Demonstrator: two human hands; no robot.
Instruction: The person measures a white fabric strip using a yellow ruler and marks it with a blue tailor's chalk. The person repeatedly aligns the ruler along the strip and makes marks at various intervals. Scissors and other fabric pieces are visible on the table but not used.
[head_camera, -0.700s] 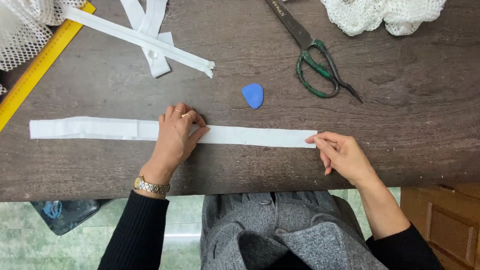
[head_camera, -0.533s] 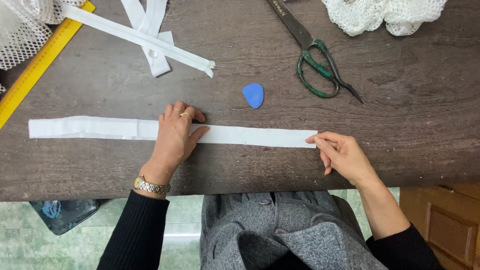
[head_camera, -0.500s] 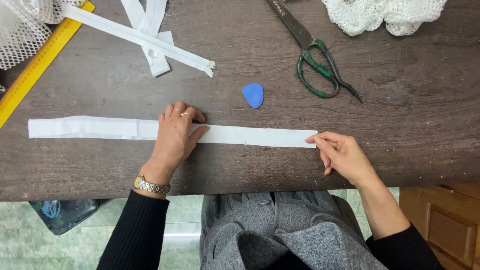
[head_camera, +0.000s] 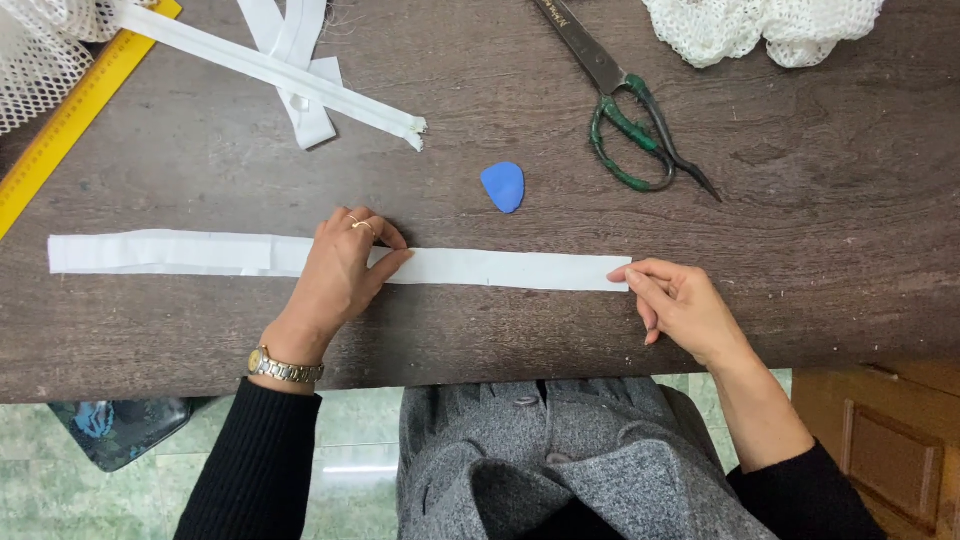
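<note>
A long white fabric strip (head_camera: 500, 268) lies flat across the dark wooden table (head_camera: 820, 260), running left to right. My left hand (head_camera: 340, 275) rests palm down on the strip near its middle, pressing it to the table. My right hand (head_camera: 680, 305) pinches the strip's right end between thumb and fingers. The left part of the strip looks folded or doubled.
A blue piece of tailor's chalk (head_camera: 503, 186) lies just beyond the strip. Green-handled scissors (head_camera: 625, 115) sit at the back right, near white mesh fabric (head_camera: 760, 28). White zippers (head_camera: 290, 70), a yellow ruler (head_camera: 70, 120) and more mesh (head_camera: 35, 60) are at the back left.
</note>
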